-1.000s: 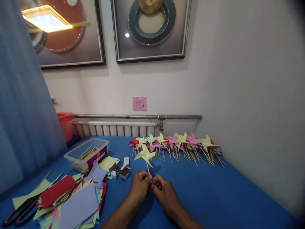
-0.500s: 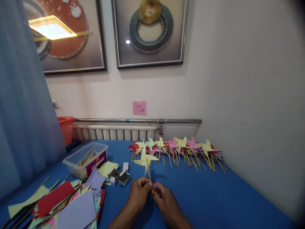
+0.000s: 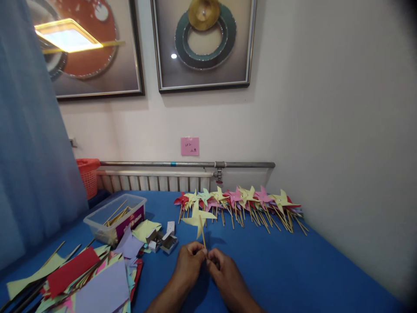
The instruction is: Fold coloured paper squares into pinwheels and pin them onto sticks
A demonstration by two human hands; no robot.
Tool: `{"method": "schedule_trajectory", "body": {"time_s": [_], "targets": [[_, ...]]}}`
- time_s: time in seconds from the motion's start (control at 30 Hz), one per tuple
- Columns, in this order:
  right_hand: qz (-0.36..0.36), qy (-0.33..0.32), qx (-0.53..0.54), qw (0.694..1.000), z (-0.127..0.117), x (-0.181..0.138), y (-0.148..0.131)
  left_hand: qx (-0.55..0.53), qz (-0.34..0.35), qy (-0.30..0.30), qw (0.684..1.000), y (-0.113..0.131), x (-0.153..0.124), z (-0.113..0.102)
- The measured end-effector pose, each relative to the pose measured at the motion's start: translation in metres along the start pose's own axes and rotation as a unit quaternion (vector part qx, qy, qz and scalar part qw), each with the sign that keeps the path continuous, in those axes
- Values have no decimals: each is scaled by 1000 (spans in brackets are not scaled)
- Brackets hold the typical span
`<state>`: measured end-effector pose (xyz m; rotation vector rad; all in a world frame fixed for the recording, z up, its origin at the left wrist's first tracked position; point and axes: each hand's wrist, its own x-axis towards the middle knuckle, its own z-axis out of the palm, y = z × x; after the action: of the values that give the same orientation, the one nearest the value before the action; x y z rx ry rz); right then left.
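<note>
A yellow paper pinwheel [image 3: 198,218] stands upright on a thin wooden stick. My left hand [image 3: 190,263] and my right hand [image 3: 224,271] meet at the foot of that stick, both pinched shut on it, low over the blue table [image 3: 293,269]. Behind the pinwheel, a row of several finished pinwheels [image 3: 241,202] in yellow, pink, red and green lies along the wall.
A clear plastic box of sticks [image 3: 115,216] sits at left, with a heap of coloured paper sheets [image 3: 87,278] in front of it. Small open pin boxes [image 3: 164,240] lie beside my left hand. An orange basket [image 3: 87,176], a radiator and a blue curtain stand at the back left.
The pinwheel's head has turned and dropped slightly on its stick between my fingers. The view has tilted a little; my hands stay in place.
</note>
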<state>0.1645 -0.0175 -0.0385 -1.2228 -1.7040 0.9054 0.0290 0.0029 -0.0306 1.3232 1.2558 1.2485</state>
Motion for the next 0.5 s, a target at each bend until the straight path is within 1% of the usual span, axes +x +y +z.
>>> {"method": "schedule_trajectory", "body": {"time_s": [0.5], "targets": [[-2, -9, 2, 1000, 0, 1, 4, 9, -1, -8, 1000, 0, 0, -1]]}}
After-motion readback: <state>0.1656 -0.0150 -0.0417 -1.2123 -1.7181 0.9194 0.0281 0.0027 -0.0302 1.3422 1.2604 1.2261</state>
